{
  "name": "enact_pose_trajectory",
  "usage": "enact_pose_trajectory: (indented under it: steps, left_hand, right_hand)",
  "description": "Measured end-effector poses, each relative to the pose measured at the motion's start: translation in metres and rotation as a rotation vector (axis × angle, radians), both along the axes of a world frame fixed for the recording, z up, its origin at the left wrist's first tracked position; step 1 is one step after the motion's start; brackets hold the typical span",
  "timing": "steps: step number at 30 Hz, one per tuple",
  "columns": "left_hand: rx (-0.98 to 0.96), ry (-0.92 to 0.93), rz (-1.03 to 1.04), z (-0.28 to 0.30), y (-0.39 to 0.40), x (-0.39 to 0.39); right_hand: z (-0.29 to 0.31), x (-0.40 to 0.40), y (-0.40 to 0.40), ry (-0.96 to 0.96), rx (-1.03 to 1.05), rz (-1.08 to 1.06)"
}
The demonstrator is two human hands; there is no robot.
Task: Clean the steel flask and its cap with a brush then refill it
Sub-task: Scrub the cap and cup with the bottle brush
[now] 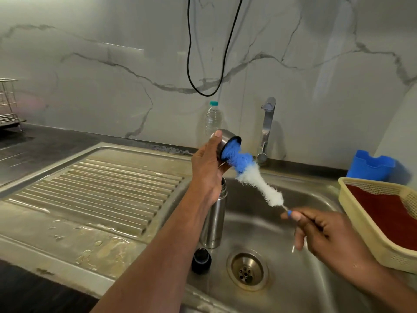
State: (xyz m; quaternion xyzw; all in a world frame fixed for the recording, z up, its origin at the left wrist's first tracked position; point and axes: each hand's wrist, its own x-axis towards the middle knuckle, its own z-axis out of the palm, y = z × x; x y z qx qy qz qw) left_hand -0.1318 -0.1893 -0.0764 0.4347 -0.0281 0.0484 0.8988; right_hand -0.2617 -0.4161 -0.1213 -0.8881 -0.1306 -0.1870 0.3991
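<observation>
Left hand [206,163] fingers curling round steel cap [225,141], brush [246,172] head's blue tip working inside | right hand [325,231] fingers pinching thin brush handle | flask [214,222] standing below left fingers in sink [259,222] | cap likely light, wet-slick: gripping its sides.

Brush [259,181] blue tip disappearing inside cap [228,141]. Left hand [206,168] covering flask [214,222] upper body. Flask lettering too small for reading. Basket [370,224] and wire rack [8,105] running off frame edges.

Glossy steel flask [213,222], fluffy brush [252,177]
</observation>
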Motion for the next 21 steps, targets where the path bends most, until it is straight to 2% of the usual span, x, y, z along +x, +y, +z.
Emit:
enact_pose_trajectory:
  steps: [2, 6, 9, 11, 13, 17, 19, 21]
  left_hand:
    - [-0.024, -0.008, 0.0, -0.001, 0.0, 0.0]
    - [0.045, 0.049, 0.102, -0.004, -0.001, 0.002]
    - [0.065, 0.118, 0.141, -0.007, -0.004, 0.002]
    - [0.017, 0.104, 0.113, -0.005, -0.004, 0.001]
    - [-0.054, 0.04, 0.039, 0.0, -0.002, -0.002]
    - [-0.093, -0.079, -0.111, 0.004, 0.001, -0.004]
    - [-0.101, -0.092, -0.127, 0.005, 0.001, -0.005]
    - [-0.092, -0.075, -0.087, 0.004, 0.001, -0.004]
  right_hand:
    - [-0.005, 0.003, 0.003, 0.026, 0.039, -0.013]
    - [0.007, -0.005, -0.004, -0.354, -0.17, -0.285]
    - [0.009, -0.006, -0.007, -0.535, -0.226, -0.31]
    - [0.009, -0.007, -0.004, -0.467, -0.122, -0.254]
    - [0.01, -0.007, -0.001, -0.286, 0.043, -0.188]
    - [0.002, 0.001, 0.003, 0.021, 0.091, -0.01]
    - [-0.003, 0.002, 0.005, 0.009, 0.077, -0.02]
    - [0.003, -0.001, 0.002, -0.16, -0.003, -0.153]
